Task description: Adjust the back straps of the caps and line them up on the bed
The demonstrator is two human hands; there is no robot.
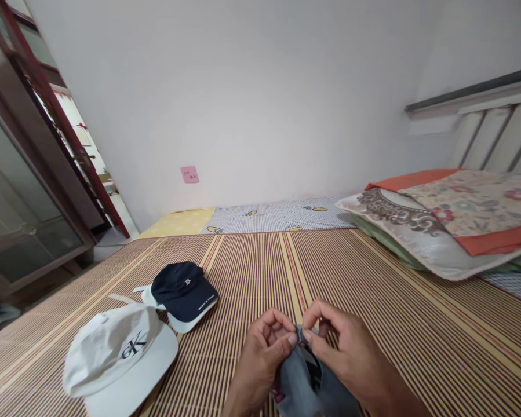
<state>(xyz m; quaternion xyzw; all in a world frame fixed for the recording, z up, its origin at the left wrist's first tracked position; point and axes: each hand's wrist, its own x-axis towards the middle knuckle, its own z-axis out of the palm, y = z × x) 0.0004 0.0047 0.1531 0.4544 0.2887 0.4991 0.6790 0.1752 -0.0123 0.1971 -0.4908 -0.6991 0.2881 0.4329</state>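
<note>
So, closest on my remote feed is a blue-grey cap (301, 382), right below the grip, dark red tag (277, 396) showing on its left side. I've got the left hand (265, 351) and right hand (346, 343) both pinching the narrow band at its opening, thumbs nearly meeting. Striped slatted mat (247, 278) spreads out underneath. Left of the grip sits a white CK baseball cap (110, 353), then past it a navy baseball cap (178, 288), brims both angled toward my hands. Farther out, right of the grip: an orange-edged floral cloth (481, 202) on a white pillow (410, 246). Straight beyond the grip, a pineapple-print checked sheet (277, 219), then the white wall (264, 98) with a pink note (189, 174).
</note>
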